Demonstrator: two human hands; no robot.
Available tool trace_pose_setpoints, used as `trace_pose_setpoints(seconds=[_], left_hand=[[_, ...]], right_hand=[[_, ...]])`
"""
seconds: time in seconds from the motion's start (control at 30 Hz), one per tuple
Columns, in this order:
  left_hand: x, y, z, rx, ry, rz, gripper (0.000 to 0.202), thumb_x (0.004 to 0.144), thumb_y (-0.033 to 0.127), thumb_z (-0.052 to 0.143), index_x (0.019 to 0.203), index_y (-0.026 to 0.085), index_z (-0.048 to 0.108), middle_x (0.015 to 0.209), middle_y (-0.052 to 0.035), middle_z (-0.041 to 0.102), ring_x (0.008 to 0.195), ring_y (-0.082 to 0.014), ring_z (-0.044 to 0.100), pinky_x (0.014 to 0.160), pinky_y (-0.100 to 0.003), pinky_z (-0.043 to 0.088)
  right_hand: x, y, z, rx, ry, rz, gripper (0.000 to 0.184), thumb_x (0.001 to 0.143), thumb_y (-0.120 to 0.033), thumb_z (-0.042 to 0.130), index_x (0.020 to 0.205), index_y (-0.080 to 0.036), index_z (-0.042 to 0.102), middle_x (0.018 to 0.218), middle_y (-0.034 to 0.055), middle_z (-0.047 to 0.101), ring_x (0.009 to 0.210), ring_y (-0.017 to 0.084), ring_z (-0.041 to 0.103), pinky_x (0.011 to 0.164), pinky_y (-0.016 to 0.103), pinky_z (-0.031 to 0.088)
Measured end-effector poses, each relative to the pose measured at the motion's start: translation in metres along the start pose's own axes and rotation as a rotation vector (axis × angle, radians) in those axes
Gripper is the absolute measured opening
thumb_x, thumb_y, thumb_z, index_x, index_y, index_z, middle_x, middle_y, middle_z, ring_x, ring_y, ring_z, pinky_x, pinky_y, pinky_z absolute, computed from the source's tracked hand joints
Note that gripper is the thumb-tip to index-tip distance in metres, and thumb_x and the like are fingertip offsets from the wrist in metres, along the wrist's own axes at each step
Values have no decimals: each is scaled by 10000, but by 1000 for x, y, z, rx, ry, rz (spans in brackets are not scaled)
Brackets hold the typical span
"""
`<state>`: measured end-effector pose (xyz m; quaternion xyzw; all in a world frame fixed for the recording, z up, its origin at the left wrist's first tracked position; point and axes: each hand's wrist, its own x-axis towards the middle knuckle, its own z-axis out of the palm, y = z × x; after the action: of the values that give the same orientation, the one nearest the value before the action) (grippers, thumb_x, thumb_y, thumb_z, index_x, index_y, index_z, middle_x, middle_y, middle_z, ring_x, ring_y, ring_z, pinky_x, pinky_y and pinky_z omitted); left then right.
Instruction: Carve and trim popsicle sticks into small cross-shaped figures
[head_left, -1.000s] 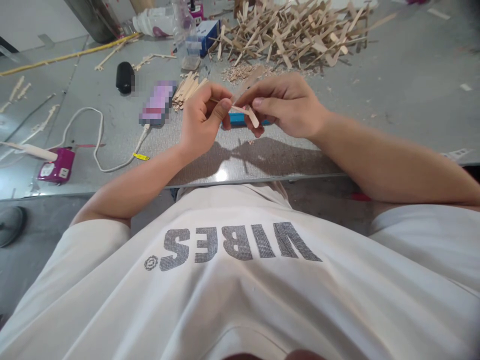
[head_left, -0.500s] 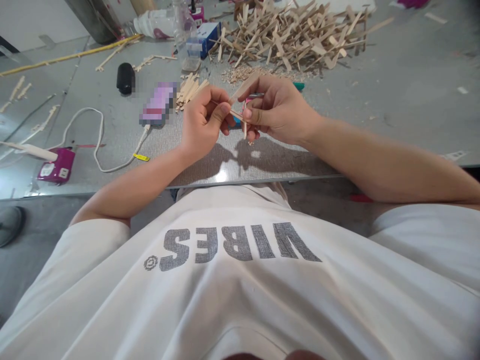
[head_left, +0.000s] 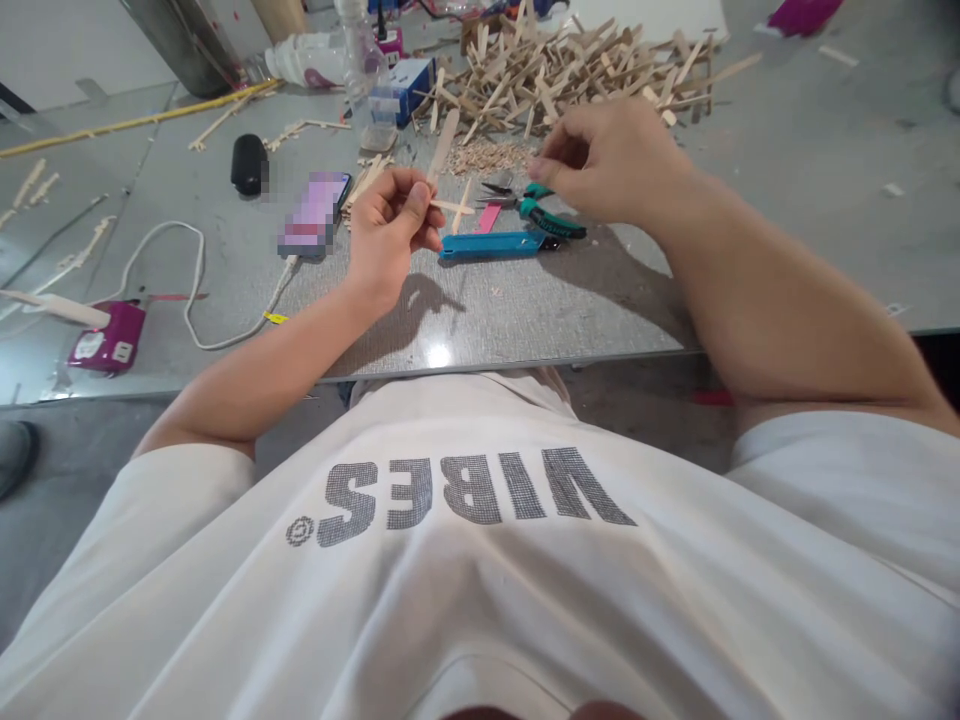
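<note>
Wooden sticks (head_left: 444, 145): pinched in left hand (head_left: 394, 215), over the surface (head_left: 480, 320). Right hand (head_left: 600, 160): fingers curled, beside green-handled pliers (head_left: 555, 220); whether it grips anything, cannot tell. Blue cutter (head_left: 491, 245): lying near the pliers. Stick pile (head_left: 577, 75): behind.

The camera is sitting on the person's head and looking forward and down. The white shirt (head_left: 480, 590) is filling the closest part, and the left hand (head_left: 391, 215), right hand (head_left: 607, 160) and gray table (head_left: 795, 200) are showing farther out.
</note>
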<state>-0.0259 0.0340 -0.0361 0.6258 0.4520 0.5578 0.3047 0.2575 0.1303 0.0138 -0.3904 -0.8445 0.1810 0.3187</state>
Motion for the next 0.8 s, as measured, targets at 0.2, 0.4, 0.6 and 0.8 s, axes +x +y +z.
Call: trace_pose_setpoints(seconds=[0.2, 0.4, 0.6, 0.8], left_hand=[[-9, 32, 13, -336, 69, -221, 250, 1154, 349, 663, 925, 264, 609, 772, 50, 640, 608, -77, 535, 682, -280, 538], [-16, 60, 19, -477, 137, -399, 357, 1159, 278, 666, 832, 250, 525, 598, 90, 415, 501, -73, 289, 530, -252, 302], [-15, 70, 19, -550, 164, -474, 409, 1195, 216, 526, 790, 230, 471, 571, 94, 322, 461, -57, 205, 490, -218, 206], [-15, 76, 20, -654, 195, -499, 385, 1186, 225, 545, 813, 240, 453, 583, 103, 289, 446, -57, 246, 481, -190, 257]], right_hand=[[-22, -46, 19, -389, -400, -165, 503, 993, -629, 800, 1272, -211, 779, 1210, 150, 787, 955, 288, 682, 767, 398, 438], [-28, -69, 36, -567, -476, -92, 453, 1094, -539, 603, 1325, -179, 750, 1448, 209, 709, 1108, 367, 714, 852, 443, 493], [-18, -41, 4, -326, -134, -22, 508, 1014, -721, 646, 1200, -248, 644, 890, 87, 715, 771, 255, 619, 739, 434, 486], [-6, -35, -13, 592, 372, -106, 726, 619, -864, 889, 947, -338, 511, 605, -51, 529, 508, 215, 571, 451, 372, 383]])
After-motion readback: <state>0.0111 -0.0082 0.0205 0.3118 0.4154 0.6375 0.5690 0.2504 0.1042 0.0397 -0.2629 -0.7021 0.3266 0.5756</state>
